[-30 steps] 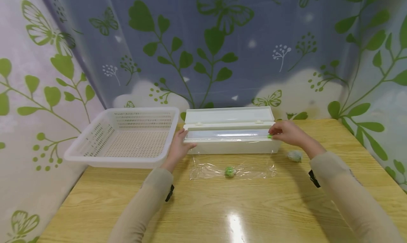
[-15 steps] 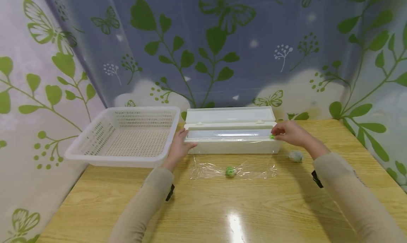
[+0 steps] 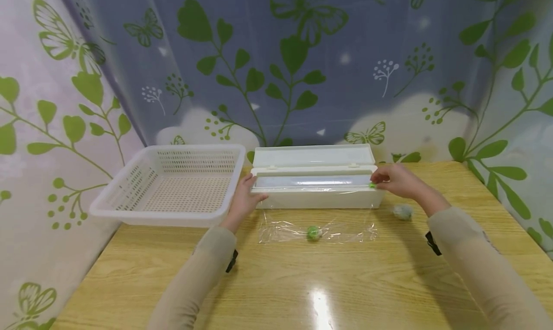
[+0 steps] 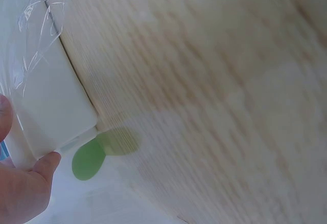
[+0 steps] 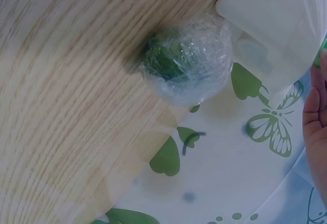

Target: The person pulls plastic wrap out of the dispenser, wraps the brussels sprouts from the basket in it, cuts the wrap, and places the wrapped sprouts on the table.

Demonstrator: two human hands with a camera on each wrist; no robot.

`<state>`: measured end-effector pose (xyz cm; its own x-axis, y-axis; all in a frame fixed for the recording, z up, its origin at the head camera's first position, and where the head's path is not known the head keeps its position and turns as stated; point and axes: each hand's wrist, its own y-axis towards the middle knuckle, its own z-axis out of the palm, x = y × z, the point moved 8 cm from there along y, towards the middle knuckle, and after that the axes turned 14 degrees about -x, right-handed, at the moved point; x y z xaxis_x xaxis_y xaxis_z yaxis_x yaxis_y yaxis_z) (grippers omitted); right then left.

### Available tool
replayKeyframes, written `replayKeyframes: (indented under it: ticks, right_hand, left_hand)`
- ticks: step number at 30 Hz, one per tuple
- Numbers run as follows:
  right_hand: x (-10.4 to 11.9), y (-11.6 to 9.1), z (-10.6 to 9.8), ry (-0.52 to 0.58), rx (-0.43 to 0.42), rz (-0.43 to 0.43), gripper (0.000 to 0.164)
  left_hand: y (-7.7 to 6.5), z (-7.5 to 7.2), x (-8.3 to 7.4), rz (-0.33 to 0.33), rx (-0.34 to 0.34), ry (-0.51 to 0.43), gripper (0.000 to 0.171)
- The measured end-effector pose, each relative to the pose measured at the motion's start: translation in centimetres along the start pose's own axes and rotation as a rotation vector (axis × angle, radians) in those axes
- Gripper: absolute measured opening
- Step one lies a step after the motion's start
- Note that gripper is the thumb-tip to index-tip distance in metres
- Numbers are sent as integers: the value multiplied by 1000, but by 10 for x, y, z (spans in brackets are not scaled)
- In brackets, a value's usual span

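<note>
A long white cling film dispenser (image 3: 319, 199) stands on the table with its lid raised and the film roll (image 3: 315, 182) showing inside. My left hand (image 3: 243, 199) grips its left end, thumb on the front; the left wrist view shows that hand (image 4: 25, 188) at the box's corner. At the right end, my right hand (image 3: 395, 179) pinches a small green slide cutter (image 3: 373, 185) on the front edge. Clear cling film (image 3: 281, 230) hangs from the box onto the table. A small round green and white thing (image 3: 313, 233) lies at the film's middle.
A white plastic basket (image 3: 168, 219) stands on the left, close beside my left hand. A film-wrapped green ball (image 5: 186, 60) lies on the table (image 3: 268, 282) by the dispenser's right end, under my right forearm. A patterned curtain (image 3: 337, 109) hangs behind.
My right hand has moved the green slide cutter slightly rightward to the dispenser's end. My left hand keeps its grip. The view has shifted a little.
</note>
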<state>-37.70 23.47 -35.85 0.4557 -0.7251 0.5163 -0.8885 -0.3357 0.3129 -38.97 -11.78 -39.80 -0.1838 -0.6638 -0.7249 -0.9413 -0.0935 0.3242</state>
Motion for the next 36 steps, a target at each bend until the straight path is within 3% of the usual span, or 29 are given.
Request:
replayKeyframes:
  ticks: [16,29,33,36]
  right_hand:
    - [-7,-6,-8,-64,-66,-36,14]
    - [2,-16,-9,-106,-124,-48,23]
    - [5,-20,-10,-101,-151,-44,28]
    - [8,-21,-10,-101,-174,-68,31]
  left_hand:
    - [-1,1,-2,2,16,-8,66]
    - [-1,4,-5,58,60,130,68]
    - [-7,2,-10,100,73,153,67]
    - [-13,0,-18,195,63,178,62]
